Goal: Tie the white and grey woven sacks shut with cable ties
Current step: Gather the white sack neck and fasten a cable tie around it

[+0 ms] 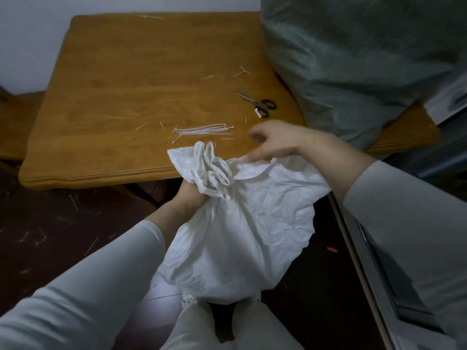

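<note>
White sack [240, 223] is being gripped at the neck by the left hand [190, 196]. Cable ties [202, 131] are lying just beyond, nearer the blurred right hand [275, 142], its hold unclear.

You face an orange-brown wooden bench [126, 84] with a moulded front edge, set against a plain white wall [30, 34] in dim, flat light. The floor [38, 223] below is dark reddish-brown. At your left, 1 lower piece of wooden furniture [17, 122] stands just beside the bench. At your right, a grey metal frame [366, 261] slants across the floor.
</note>
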Motion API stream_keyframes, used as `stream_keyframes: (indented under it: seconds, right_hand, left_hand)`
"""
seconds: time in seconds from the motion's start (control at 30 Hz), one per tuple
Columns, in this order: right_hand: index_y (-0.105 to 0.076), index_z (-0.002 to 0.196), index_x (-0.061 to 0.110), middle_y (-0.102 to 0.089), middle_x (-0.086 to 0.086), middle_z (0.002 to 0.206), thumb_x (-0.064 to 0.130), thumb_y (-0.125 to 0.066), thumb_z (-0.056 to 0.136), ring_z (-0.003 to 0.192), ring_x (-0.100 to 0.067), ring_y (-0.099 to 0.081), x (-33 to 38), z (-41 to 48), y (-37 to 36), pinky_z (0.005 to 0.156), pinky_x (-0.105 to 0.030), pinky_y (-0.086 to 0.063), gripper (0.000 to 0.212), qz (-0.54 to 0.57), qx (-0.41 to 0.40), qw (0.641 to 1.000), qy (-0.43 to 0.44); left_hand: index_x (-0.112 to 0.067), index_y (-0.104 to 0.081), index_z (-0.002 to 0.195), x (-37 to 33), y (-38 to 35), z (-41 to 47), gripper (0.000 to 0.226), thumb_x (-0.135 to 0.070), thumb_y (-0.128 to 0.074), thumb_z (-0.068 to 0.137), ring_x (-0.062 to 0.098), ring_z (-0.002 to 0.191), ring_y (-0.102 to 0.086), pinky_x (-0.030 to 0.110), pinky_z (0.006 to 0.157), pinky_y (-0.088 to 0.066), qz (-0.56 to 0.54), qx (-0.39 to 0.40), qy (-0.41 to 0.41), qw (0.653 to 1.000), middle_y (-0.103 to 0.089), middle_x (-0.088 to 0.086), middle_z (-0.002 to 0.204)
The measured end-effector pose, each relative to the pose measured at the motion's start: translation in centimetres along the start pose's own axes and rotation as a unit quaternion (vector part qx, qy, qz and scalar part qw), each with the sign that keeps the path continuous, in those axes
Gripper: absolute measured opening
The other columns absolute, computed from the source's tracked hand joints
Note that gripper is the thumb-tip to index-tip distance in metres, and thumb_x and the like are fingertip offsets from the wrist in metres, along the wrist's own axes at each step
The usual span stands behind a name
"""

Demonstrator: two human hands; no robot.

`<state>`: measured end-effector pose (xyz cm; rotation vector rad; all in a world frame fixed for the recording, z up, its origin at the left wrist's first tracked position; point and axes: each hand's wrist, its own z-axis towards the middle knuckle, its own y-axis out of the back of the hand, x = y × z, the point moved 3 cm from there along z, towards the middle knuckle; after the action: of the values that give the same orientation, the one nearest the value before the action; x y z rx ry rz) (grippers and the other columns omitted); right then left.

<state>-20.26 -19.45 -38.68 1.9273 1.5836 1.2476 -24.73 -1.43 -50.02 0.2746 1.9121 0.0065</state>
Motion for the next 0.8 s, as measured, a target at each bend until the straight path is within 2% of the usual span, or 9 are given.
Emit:
stream_keyframes:
  seconds: [0.1,0.17,0.27,0.4,0.5,0.6,0.67,0.73,0.8]
  right_hand:
    - [-0.061,0.088,0.015,-0.058,-0.004,0.086,0.037,-0.065,0.084,0.086,-0.024,-0.056,-1.7,0.6,-3.1,0.068,-0.029,-0.045,0.023,-0.024,0.019,1.000,-0.003]
    - [-0.055,0.069,0.016,-0.052,-0.004,0.069,0.028,-0.059,0.090,0.072,-0.024,-0.053,-2.0,0.3,-3.1,0.059,-0.029,-0.037,0.024,-0.002,-0.057,0.998,0.011]
    - [-0.066,0.088,0.013,-0.063,-0.004,0.083,0.023,-0.056,0.092,0.080,-0.020,-0.056,-1.3,-0.5,-1.8,0.068,-0.031,-0.043,0.015,0.073,-0.147,0.985,0.054]
    - [-0.059,0.101,0.016,-0.060,-0.002,0.101,0.032,-0.048,0.095,0.099,-0.022,-0.057,-0.8,-1.3,-1.9,0.082,-0.035,-0.045,0.020,0.073,-0.116,0.989,0.058]
    - [-0.041,0.127,0.021,-0.050,0.000,0.127,0.058,-0.064,0.076,0.114,-0.017,-0.051,-1.4,-2.3,-3.1,0.095,-0.034,-0.044,0.067,0.073,0.000,0.997,0.009]
    - [-0.016,0.145,0.026,-0.032,0.002,0.149,0.047,-0.078,0.066,0.133,-0.021,-0.036,-1.7,-3.1,-4.8,0.104,-0.031,-0.035,0.103,-0.016,0.105,0.994,-0.004]
    - [-0.036,0.138,0.019,-0.048,-0.002,0.136,0.033,-0.070,0.079,0.127,-0.025,-0.045,-2.2,-2.7,-5.3,0.093,-0.032,-0.041,0.069,-0.086,0.043,0.995,-0.012]
    - [-0.059,0.107,0.016,-0.062,-0.007,0.109,0.019,-0.052,0.087,0.109,-0.032,-0.055,-1.9,-2.3,-4.5,0.077,-0.031,-0.041,0.021,-0.143,-0.131,0.981,-0.010]
    - [-0.061,0.097,0.015,-0.064,-0.011,0.100,0.012,-0.045,0.086,0.104,-0.033,-0.055,-1.4,-1.5,-4.5,0.090,-0.035,-0.038,0.020,-0.135,-0.198,0.970,0.025]
  left_hand:
    - [-0.012,-0.047,0.076,0.2,0.1,0.0,0.022,0.000,-0.047,0.094,0.015,0.067,-0.051,0.015,0.054,-0.050,-0.006,0.012,0.018,1.000,-0.052,0.005,0.074]
    - [-0.010,-0.048,0.082,0.1,0.0,-0.1,0.012,-0.004,-0.053,0.091,0.016,0.072,-0.053,0.026,0.064,-0.051,-0.018,0.018,0.018,1.000,-0.053,0.005,0.077]
    - [-0.017,-0.053,0.088,-0.5,-0.3,-0.1,0.013,-0.016,-0.064,0.081,0.016,0.083,-0.057,0.033,0.074,-0.050,-0.023,0.018,0.019,0.999,-0.059,0.003,0.088]
    - [-0.024,-0.054,0.089,-1.0,-0.5,0.1,0.014,-0.016,-0.065,0.085,0.012,0.085,-0.057,0.026,0.069,-0.048,-0.013,-0.009,0.016,1.000,-0.059,-0.001,0.091]
    - [-0.019,-0.054,0.089,-0.7,-0.4,0.3,0.010,-0.011,-0.059,0.089,0.018,0.088,-0.058,0.031,0.074,-0.050,0.000,-0.015,0.023,1.000,-0.059,0.003,0.091]
    - [-0.012,-0.057,0.106,-0.5,-0.3,0.5,0.019,-0.017,-0.060,0.088,0.017,0.094,-0.059,0.033,0.079,-0.051,0.006,-0.009,0.030,0.999,-0.061,0.004,0.101]
    - [-0.011,-0.054,0.116,0.0,-0.3,0.7,0.027,-0.017,-0.059,0.089,0.018,0.098,-0.057,0.035,0.083,-0.050,0.031,-0.038,0.059,0.997,-0.060,0.004,0.108]
    - [-0.006,-0.043,0.132,0.4,0.0,1.0,0.049,-0.021,-0.057,0.087,0.031,0.121,-0.047,0.045,0.101,-0.041,0.151,-0.103,0.133,0.974,-0.048,0.015,0.133]
    - [-0.009,-0.031,0.141,-0.1,0.0,0.9,0.071,-0.039,-0.056,0.081,0.034,0.136,-0.031,0.048,0.112,-0.027,0.229,-0.112,0.136,0.958,-0.033,0.013,0.147]
